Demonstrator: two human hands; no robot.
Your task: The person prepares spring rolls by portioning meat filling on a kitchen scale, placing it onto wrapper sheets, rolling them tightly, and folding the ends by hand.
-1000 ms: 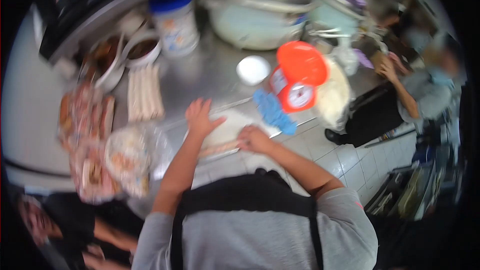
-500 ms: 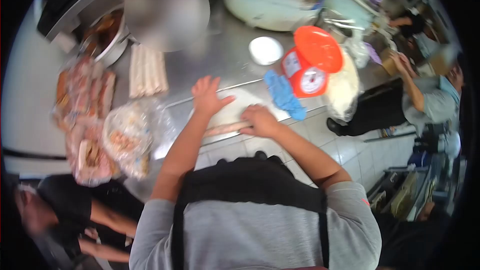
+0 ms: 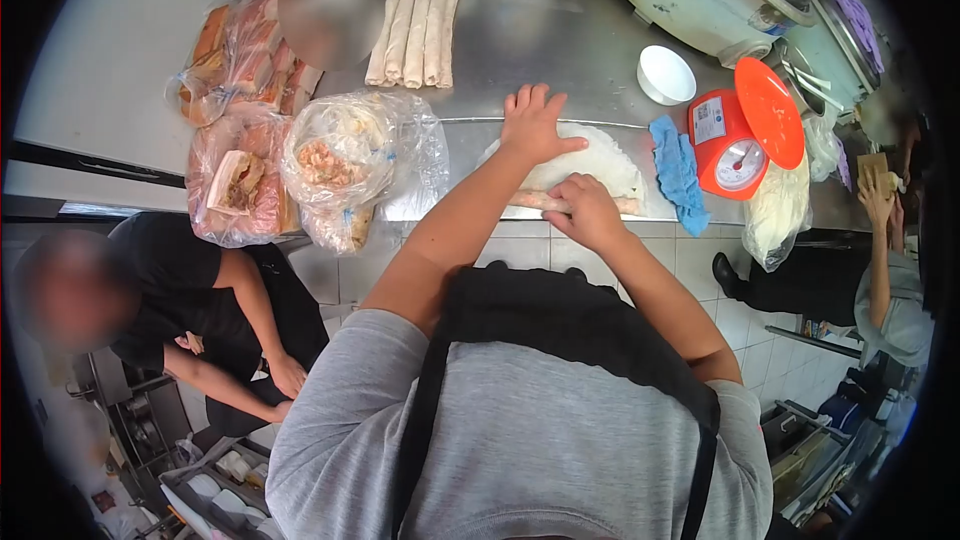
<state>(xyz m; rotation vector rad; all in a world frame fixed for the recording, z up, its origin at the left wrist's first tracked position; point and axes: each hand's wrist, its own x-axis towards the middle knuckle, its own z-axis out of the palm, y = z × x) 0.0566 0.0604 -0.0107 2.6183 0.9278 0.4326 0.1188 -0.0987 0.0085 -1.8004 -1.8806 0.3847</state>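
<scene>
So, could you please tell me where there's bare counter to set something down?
The clearest counter lies between the pale rolls and white bowl, beyond the left hand. It's crowded at left with bagged food, and at right around the blue cloth and orange scale.

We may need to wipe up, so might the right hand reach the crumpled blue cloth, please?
Probably yes: nothing tall stands between the right hand and the crumpled blue cloth, though the hand would first leave the long pinkish filling.
</scene>
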